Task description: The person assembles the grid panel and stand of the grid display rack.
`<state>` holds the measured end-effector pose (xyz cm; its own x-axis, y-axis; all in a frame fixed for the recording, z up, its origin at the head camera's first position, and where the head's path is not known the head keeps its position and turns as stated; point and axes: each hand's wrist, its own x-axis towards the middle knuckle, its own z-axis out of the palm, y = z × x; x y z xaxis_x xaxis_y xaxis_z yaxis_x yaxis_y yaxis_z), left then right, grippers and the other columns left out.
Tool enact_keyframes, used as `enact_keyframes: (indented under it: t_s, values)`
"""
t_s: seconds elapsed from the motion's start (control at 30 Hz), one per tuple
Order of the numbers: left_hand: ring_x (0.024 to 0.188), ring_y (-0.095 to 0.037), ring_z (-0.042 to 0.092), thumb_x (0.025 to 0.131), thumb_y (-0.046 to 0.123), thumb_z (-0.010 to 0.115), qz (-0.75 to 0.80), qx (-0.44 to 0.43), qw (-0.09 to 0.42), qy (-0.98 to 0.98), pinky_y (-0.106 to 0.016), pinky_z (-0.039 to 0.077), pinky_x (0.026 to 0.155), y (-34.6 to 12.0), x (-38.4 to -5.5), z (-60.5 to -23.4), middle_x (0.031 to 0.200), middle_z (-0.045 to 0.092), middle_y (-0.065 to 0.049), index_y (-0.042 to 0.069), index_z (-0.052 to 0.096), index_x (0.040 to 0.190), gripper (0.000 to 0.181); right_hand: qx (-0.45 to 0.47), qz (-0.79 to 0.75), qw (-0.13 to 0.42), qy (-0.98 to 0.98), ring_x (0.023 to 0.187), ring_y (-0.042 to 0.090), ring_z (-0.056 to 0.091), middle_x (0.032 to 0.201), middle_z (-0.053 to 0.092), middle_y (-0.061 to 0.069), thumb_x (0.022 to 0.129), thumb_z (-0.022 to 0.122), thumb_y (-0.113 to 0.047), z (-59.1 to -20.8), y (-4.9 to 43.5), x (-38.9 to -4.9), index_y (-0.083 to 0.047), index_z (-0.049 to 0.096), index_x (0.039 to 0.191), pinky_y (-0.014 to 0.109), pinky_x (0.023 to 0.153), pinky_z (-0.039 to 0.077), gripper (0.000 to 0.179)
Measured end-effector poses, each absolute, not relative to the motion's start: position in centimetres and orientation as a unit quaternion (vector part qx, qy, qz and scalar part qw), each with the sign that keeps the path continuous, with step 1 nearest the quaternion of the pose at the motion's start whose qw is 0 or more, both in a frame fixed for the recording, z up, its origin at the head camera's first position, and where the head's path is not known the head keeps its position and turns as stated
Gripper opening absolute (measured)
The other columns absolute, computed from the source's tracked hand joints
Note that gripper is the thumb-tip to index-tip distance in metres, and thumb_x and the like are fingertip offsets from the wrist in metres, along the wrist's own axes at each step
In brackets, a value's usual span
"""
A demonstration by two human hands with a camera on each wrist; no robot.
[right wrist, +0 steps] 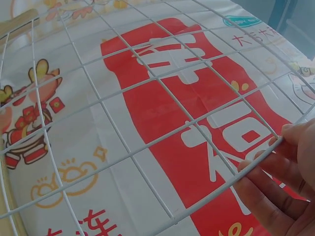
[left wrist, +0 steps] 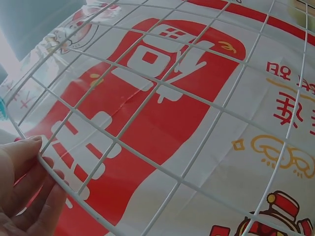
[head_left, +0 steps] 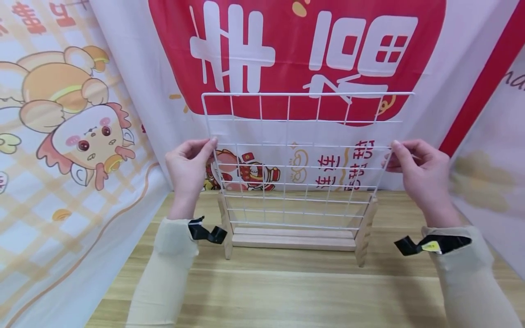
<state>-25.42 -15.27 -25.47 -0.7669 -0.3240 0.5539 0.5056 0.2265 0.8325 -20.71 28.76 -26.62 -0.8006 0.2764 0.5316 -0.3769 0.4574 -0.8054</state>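
A white wire grid panel point(head_left: 287, 146) stands upright, its lower end between the two side posts of a wooden stand point(head_left: 293, 241). My left hand point(head_left: 190, 166) pinches the grid's left edge wire about midway up, thumb in front. On the opposite edge, my right hand point(head_left: 424, 171) pinches the wire at nearly the same height. The left wrist view shows the fingers point(left wrist: 42, 196) curled at the frame wire. In the right wrist view, thumb and fingers point(right wrist: 268, 196) close round the other edge wire.
The stand rests on a wood-grain table point(head_left: 287, 296). Behind the grid hangs a white cloth with a red printed patch point(head_left: 287, 50). A cartoon-printed cloth point(head_left: 78, 123) drapes along the left, and another pale cloth point(head_left: 492, 136) hangs at the right.
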Motion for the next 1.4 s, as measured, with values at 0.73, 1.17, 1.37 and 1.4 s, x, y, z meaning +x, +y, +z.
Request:
enact_keyframes:
  t_s: [0.73,1.17,1.37,1.4]
  values:
    - [0.082,-0.030,0.072,0.086,0.045,0.079,-0.635,-0.052,0.301,-0.710,-0.030,0.061,0.075,-16.3,-26.4,-27.8,0.096,0.075,-0.013,0.008,0.078,0.097,0.039,0.040,0.504,0.326,-0.799,0.082,0.009,0.070,0.099,0.070,0.002,0.103,0.061,-0.031,-28.1,28.1,-21.5,-0.001,0.068,0.122,0.015,0.076,0.055,0.036]
    - [0.078,-0.033,0.072,0.086,0.040,0.082,-0.645,-0.057,0.289,-0.705,-0.027,0.061,0.067,-16.4,-26.5,-28.5,0.093,0.075,-0.018,0.005,0.077,0.092,0.036,0.047,0.514,0.310,-0.798,0.082,0.015,0.069,0.099,0.069,0.013,0.102,0.061,-0.036,-29.0,28.4,-21.3,-0.007,0.069,0.119,0.016,0.075,0.056,0.034]
    - [0.078,-0.028,0.072,0.085,0.044,0.081,-0.637,-0.049,0.279,-0.717,-0.030,0.062,0.070,-16.4,-26.6,-29.4,0.092,0.075,-0.010,0.006,0.077,0.095,0.039,0.039,0.508,0.295,-0.809,0.082,0.014,0.069,0.099,0.069,0.009,0.103,0.060,-0.035,-30.1,28.4,-21.4,-0.006,0.068,0.118,0.016,0.074,0.056,0.034]
    - [0.077,-0.026,0.071,0.085,0.045,0.081,-0.635,-0.046,0.278,-0.719,-0.030,0.062,0.070,-16.4,-26.6,-29.5,0.093,0.075,-0.009,0.007,0.078,0.096,0.040,0.038,0.507,0.292,-0.810,0.082,0.013,0.069,0.099,0.069,0.008,0.104,0.060,-0.035,-30.3,28.4,-21.5,-0.005,0.068,0.119,0.016,0.074,0.056,0.034]
